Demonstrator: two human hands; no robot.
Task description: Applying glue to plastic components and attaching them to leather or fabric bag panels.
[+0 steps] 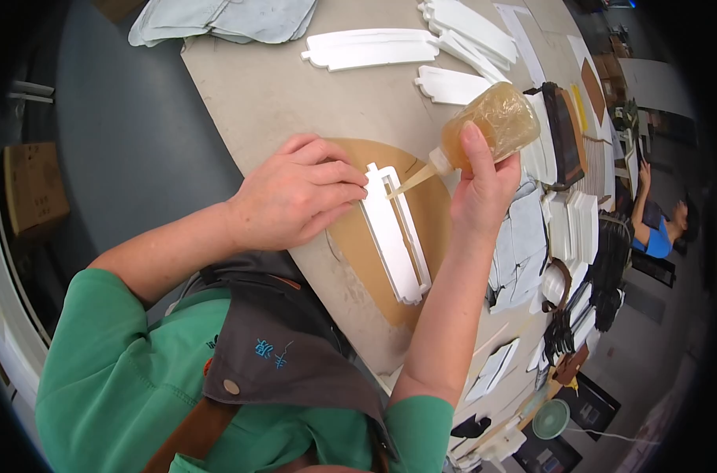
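1. Head view, step in hand: glue is being laid onto a white slotted foam piece (pixel 395 234). It lies flat on a brown oval backing sheet (pixel 435 213) on the counter (pixel 271 94), directly in front of the person.

2. Right hand (pixel 480 185): closed round the lower body of a clear squeeze bottle of amber glue (pixel 492 122), thumb up along its side. The bottle is tipped nozzle-down and to the left, and its thin tip sits at the upper end of the foam piece, at or just above the surface; actual contact cannot be told.

3. Left hand (pixel 291 197): loosely curled and gripping nothing. Its fingertips (pixel 357 188) press on the upper left edge of the foam piece and pin it against the backing sheet.

4. Progress, as a judgement: the nozzle stands at the top end and no glue line can be made out further down the strip, so application looks to be near its start.

5. Next move, as a judgement: it calls for steady, light squeeze pressure while the tip is drawn along the narrow rail beside the slot. The left hand's fingertips must stay clear of the glue path and stop the light piece from sliding.

6. Surroundings: more white foam pieces (pixel 370 49) lie further up the counter. Grey fabric pieces (pixel 224 20) lie at its far left edge, and stacked parts (pixel 567 225) sit to the right.
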